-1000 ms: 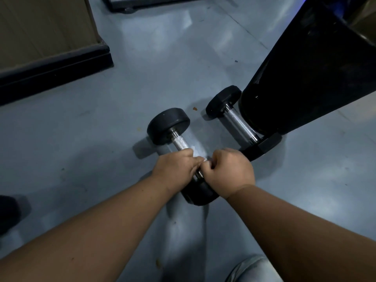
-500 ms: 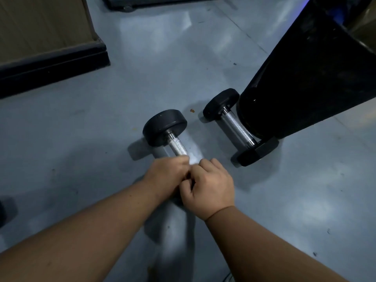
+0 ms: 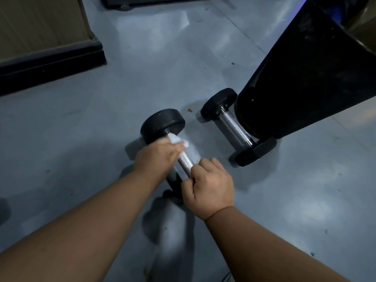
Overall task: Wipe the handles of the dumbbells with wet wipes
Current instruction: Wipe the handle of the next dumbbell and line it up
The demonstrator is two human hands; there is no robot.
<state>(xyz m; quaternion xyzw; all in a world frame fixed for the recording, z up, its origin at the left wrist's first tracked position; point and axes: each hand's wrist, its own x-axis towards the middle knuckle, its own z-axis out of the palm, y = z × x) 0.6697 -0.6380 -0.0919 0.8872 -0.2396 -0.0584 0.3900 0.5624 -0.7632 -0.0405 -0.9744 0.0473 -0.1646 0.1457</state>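
Note:
A black dumbbell (image 3: 162, 125) with a knurled metal handle (image 3: 186, 160) lies on the grey floor. My left hand (image 3: 155, 157) grips the far end of that handle with a white wet wipe (image 3: 177, 140) bunched under its fingers, next to the far weight. My right hand (image 3: 209, 186) is curled round the near end of the handle and hides the near weight. A second black dumbbell (image 3: 238, 129) lies to the right, untouched, its handle bare.
A big black angled column (image 3: 305, 78) leans over the second dumbbell on the right. A wooden cabinet with a black plinth (image 3: 50, 60) stands at the back left. A black frame base (image 3: 142, 2) runs along the top edge.
My left hand has slid with the wipe along the handle from my right hand up to the far weight, baring the metal between the hands. The view has shifted slightly.

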